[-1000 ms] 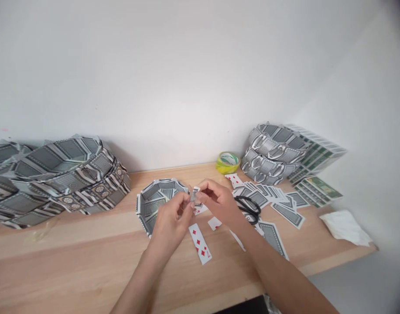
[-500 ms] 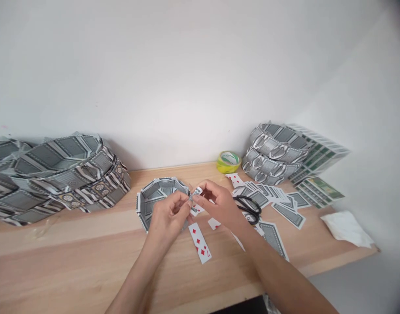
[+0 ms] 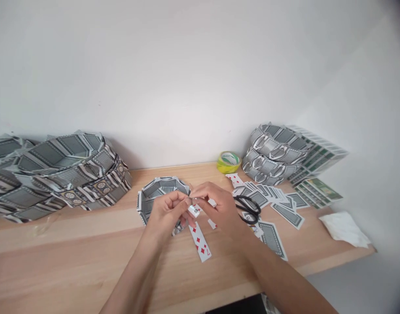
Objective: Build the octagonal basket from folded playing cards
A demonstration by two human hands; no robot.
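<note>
My left hand (image 3: pixel 165 213) and my right hand (image 3: pixel 216 206) meet above the wooden table (image 3: pixel 72 253), both pinching a small folded piece of playing card (image 3: pixel 194 210) between the fingertips. Just behind the hands sits a round bowl woven from grey-backed cards (image 3: pixel 155 194). A seven of diamonds (image 3: pixel 200 242) lies face up on the table right under the hands. Black scissors (image 3: pixel 248 208) rest on loose cards just right of my right hand.
Stacked card bowls (image 3: pixel 65 170) fill the back left. More card baskets (image 3: pixel 275 152) and green-backed card sheets (image 3: pixel 317 174) stand at the back right, with a yellow tape roll (image 3: pixel 228 162), scattered grey cards (image 3: pixel 278 200) and a white tissue (image 3: pixel 345 227) near the right edge.
Both hands have sunk slightly toward the table and turned the folded card piece; it now sits lower between the fingertips. Everything else stays put.
</note>
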